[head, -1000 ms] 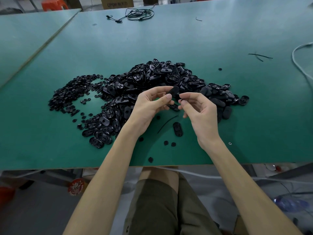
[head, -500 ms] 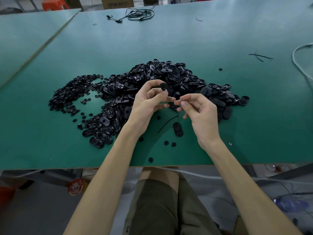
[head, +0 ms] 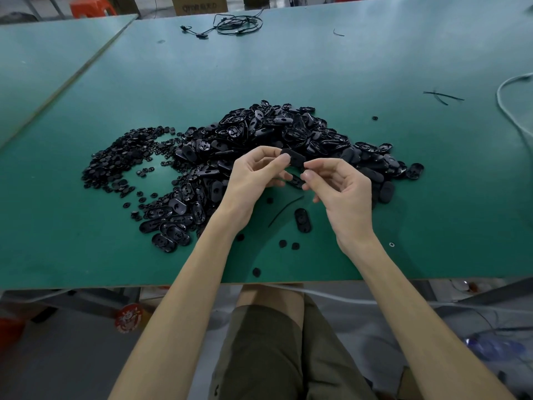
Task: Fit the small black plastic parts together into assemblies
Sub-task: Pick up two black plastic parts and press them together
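Head view looks down on a green bench (head: 86,241) where the stock is sorted by kind. Small round pieces (head: 121,166) are spread toward the left edge. A taller heap of oval shells (head: 274,131) sits at the middle, just beyond the hands, so either kind is a short reach away.

The left hand (head: 253,180) is raised above the near side of the heap, thumb and forefinger curled round one oval shell (head: 292,158). It holds the shell clear of the bench, with its right end offered across. The right hand (head: 343,194) meets it there, thumb and forefinger pinching at that end. A round piece may sit between those fingertips, but it is too small to make out. Judging by the grip, one part is being steadied while the other is pressed in.

Below the hands a single oval piece (head: 302,220) lies alone toward the near edge. A white cable (head: 507,105) loops in at the right edge, well apart from the work.
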Available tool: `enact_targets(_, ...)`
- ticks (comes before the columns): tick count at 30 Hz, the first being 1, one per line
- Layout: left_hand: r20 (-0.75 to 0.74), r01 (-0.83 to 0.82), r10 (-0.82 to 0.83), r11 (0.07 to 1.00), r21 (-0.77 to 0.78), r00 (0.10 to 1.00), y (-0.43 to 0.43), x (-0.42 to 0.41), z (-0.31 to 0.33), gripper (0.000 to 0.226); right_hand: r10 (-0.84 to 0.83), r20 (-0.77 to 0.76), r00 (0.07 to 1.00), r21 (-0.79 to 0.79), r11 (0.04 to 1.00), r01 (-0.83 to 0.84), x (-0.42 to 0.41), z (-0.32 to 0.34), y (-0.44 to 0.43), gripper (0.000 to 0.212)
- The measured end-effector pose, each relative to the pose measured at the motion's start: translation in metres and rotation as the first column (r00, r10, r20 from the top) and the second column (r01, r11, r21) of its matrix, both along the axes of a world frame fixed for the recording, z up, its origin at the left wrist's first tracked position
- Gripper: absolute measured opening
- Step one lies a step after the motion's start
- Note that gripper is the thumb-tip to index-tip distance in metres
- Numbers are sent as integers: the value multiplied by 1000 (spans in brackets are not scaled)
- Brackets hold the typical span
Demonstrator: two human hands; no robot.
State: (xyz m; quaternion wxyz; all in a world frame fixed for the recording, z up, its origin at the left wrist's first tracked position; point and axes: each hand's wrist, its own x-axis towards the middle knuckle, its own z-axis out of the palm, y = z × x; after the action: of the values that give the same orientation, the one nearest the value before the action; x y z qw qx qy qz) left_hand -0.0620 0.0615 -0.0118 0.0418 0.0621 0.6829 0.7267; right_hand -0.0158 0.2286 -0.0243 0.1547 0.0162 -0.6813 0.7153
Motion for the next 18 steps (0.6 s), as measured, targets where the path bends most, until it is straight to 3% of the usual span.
enact_targets(3, -32, 57, -60, 994, -92, 998, 1, 2, 1, 10, -20, -2, 1000, 4, 1000, 20, 0, 0, 0, 13)
enact_targets(18, -38, 142, -154, 966, -214, 987, 5, 5, 2, 15, -131, 52, 990, 73, 989, 127, -2, -3, 2, 14)
